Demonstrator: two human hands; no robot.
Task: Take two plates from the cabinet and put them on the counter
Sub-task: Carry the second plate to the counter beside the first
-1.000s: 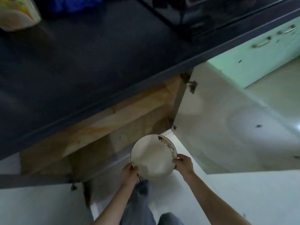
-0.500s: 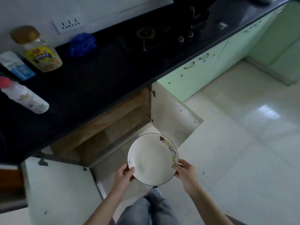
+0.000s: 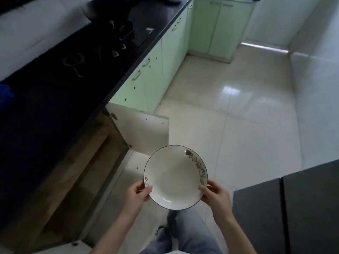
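A round white plate [image 3: 175, 177] with a dark rim and a small pattern on its right edge is held level above the floor, low in the middle of the view. My left hand [image 3: 140, 192] grips its left rim and my right hand [image 3: 213, 196] grips its right rim. I cannot tell whether a second plate lies beneath it. The open cabinet [image 3: 73, 173] with its wooden inside lies to the left under the black counter [image 3: 55, 99]. Its white door [image 3: 145, 132] stands swung out just behind the plate.
A gas stove [image 3: 102, 46] with pot stands sits on the counter further along. Pale green cabinet fronts [image 3: 156, 70] run toward the far corner. A dark appliance top [image 3: 293, 208] stands at the lower right. Glossy tiled floor [image 3: 238, 116] spreads to the right.
The plate has come up and away from the cabinet opening, both hands still on its rim. The view has risen and swung right, away from the counter's bottles.
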